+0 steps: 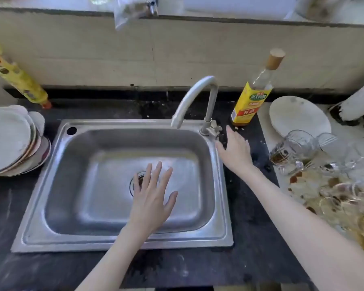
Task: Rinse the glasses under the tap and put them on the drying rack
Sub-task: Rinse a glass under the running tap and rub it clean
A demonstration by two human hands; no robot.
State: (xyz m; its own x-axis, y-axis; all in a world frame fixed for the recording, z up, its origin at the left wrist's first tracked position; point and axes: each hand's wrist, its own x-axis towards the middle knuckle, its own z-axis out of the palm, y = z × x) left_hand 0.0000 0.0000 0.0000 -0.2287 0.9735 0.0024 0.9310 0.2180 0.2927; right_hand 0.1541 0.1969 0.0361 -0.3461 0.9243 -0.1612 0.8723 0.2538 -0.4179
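Fingers of both hands spread, empty; yellow-labelled bottle (253,95), its writing unreadable.

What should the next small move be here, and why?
Probably turn the tap handle with the right hand, which is open beside it. No water shows at the spout, the sink holds nothing, and the left hand hovers open over the drain. The glasses sit untouched on the right.

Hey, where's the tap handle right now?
In the head view, the tap handle sits at the sink's back right corner, at the faucet base, just left of the right hand and the yellow-labelled bottle.
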